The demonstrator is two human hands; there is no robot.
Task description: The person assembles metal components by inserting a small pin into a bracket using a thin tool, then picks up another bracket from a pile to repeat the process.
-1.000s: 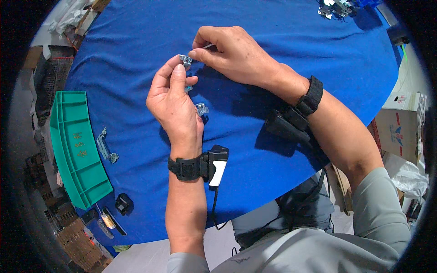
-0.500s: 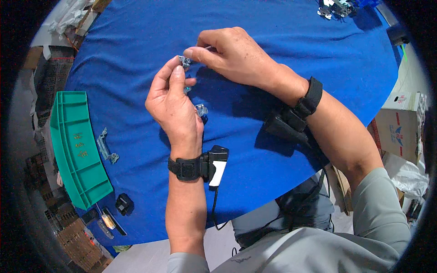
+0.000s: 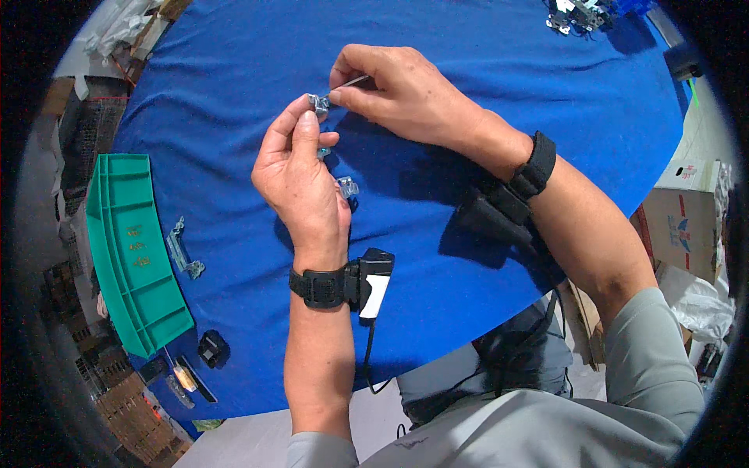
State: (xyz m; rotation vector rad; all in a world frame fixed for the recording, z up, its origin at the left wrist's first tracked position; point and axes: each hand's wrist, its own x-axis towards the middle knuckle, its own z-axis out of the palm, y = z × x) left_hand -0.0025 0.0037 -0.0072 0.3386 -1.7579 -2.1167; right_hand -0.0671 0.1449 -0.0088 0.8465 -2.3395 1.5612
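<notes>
Over the far middle of the blue cloth, my left hand (image 3: 300, 168) pinches a small silvery metal bracket (image 3: 317, 103) between thumb and forefinger. A shiny metal end (image 3: 348, 186) juts out by the heel of that palm. Whether it belongs to the same bracket is hidden by the hand. My right hand (image 3: 390, 90) is closed on a thin metal rod (image 3: 357, 80), with thumb and fingertips right beside the bracket. How the rod's tip meets the bracket is too small to make out. A similar long metal bracket (image 3: 183, 249) lies on the cloth to the left.
A green divided tray (image 3: 140, 168) with several tiny brass-coloured pieces stands at the left. Near it lie a small black object (image 3: 211, 349) and a slim tool (image 3: 186, 377). Metal parts (image 3: 577, 15) are heaped at the far right. A cardboard box (image 3: 683, 222) stands beyond the table's right edge.
My right fingertips have drawn slightly to the right, and more of the thin rod shows. The left hand keeps its pinch on the bracket with barely any shift.
</notes>
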